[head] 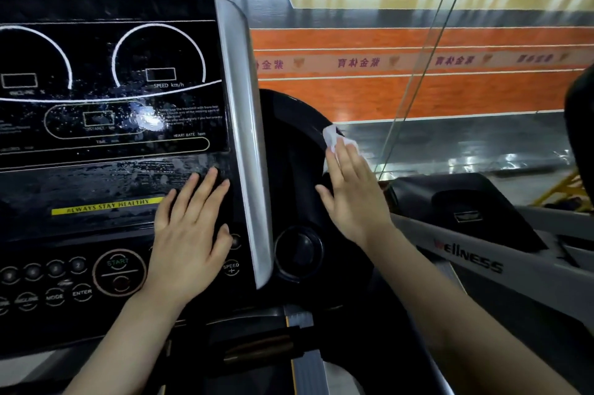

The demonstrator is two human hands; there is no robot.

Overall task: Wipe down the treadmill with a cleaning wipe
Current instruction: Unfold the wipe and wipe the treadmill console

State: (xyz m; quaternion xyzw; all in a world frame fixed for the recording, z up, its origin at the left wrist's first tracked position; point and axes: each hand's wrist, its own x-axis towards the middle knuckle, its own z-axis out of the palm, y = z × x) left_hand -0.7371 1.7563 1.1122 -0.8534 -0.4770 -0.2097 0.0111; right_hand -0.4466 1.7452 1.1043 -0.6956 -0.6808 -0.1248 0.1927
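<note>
While the left hand [189,233] is lying flat with fingers straight on the glossy black treadmill console [106,111], which is looking streaky and wet, the right hand [350,192] is pressing a crumpled white cleaning wipe [332,135] against the curved black side housing [295,150] just right of the silver trim strip [244,137]. Right fingers are looking straight, though the wipe is mostly hidden under them.
</note>
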